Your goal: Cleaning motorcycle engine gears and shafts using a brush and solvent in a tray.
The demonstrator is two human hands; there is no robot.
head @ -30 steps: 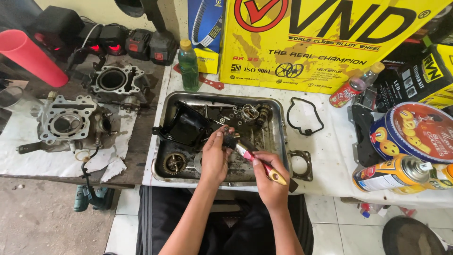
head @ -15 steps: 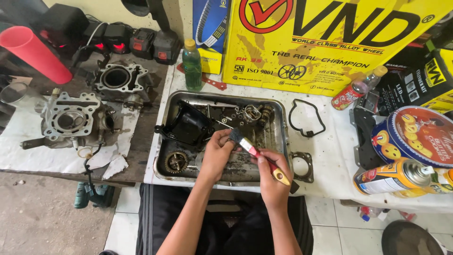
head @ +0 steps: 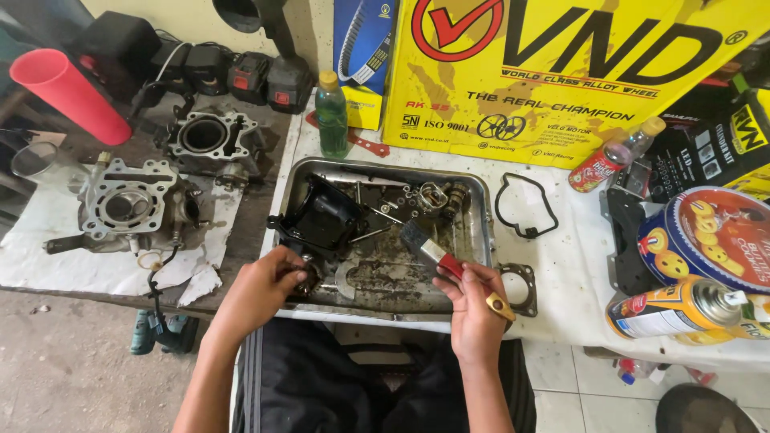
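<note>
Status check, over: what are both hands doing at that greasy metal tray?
Left hand gripping small dirty part at tray's near-left corner. Right hand holding paintbrush, bristles over metal tray. Black cover and loose parts in tray.

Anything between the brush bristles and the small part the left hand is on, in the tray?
Nothing visible. The left hand grips a small dark round part at the near-left corner of the metal tray. The right hand holds the paintbrush, bristles over the tray's middle; only grimy tray floor lies between them.
</note>
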